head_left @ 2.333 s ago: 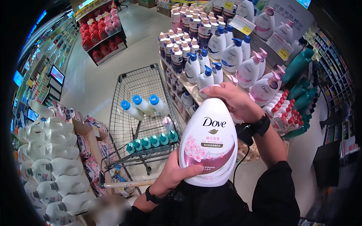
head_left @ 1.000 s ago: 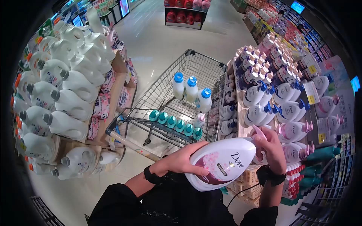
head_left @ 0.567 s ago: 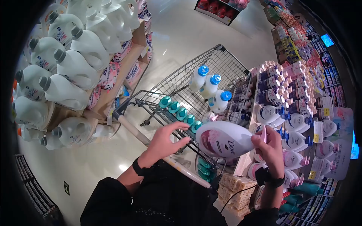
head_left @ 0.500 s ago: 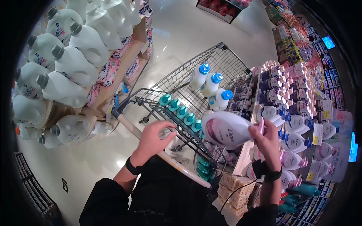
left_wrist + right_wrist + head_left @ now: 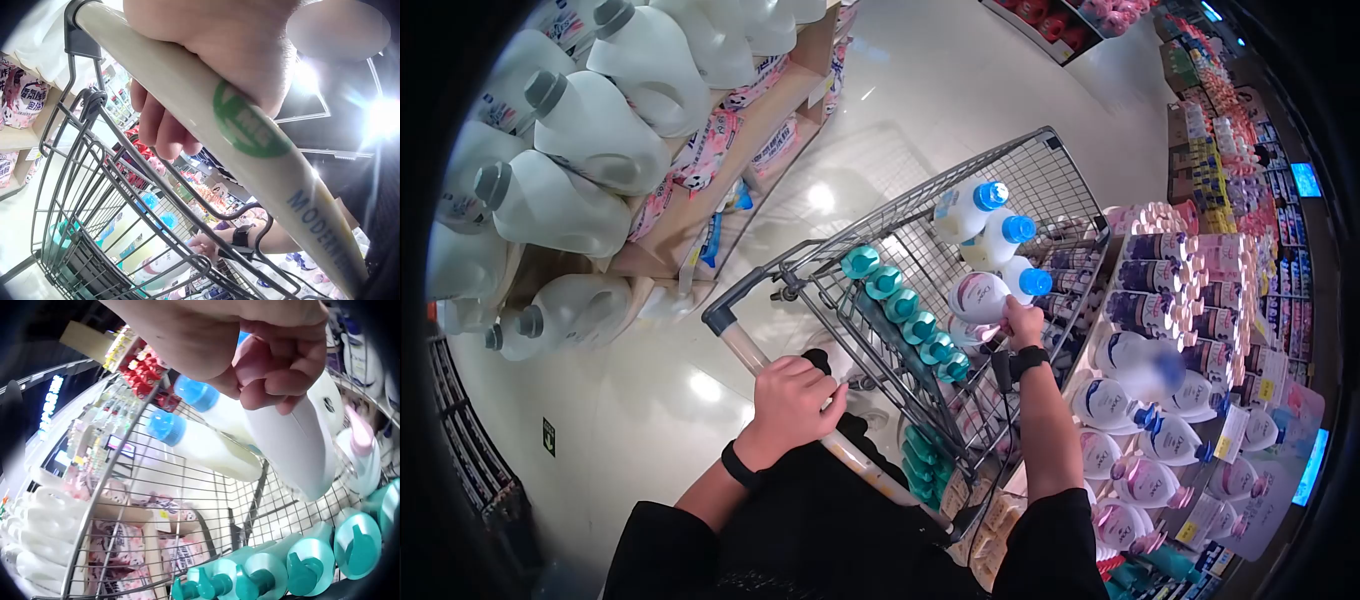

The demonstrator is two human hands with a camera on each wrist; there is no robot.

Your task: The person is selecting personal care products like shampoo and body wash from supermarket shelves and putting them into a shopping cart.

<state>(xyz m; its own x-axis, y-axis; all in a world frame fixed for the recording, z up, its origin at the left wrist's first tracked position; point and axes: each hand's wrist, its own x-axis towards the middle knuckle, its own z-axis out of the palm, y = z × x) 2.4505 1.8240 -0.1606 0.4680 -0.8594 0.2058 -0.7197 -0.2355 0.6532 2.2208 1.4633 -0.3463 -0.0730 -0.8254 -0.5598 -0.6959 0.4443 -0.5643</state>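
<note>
My right hand (image 5: 1025, 325) reaches into the shopping cart (image 5: 1052, 140) and grips a white Dove pump bottle (image 5: 978, 298) by its top. In the right wrist view, curled fingers cover the neck of this Dove bottle (image 5: 294, 450), and its pump is hidden. The bottle is beside several blue-capped white bottles (image 5: 1005, 232). A smaller bottle with a pink pump (image 5: 359, 434) stands near it. My left hand (image 5: 795, 402) is wrapped around the cart's pale handle (image 5: 860, 465), its fingers curling under the handle (image 5: 250, 140) in the left wrist view.
Several teal pump bottles (image 5: 903, 302) stand in a row at the cart's near end. On the right is a display of pump bottles (image 5: 1145, 480). White detergent jugs (image 5: 600, 130) fill the left shelves. Pale floor (image 5: 660, 400) shows left of the cart.
My left hand has let go of the Dove bottle and taken hold of the cart handle. My right hand has carried the bottle forward and down into the cart.
</note>
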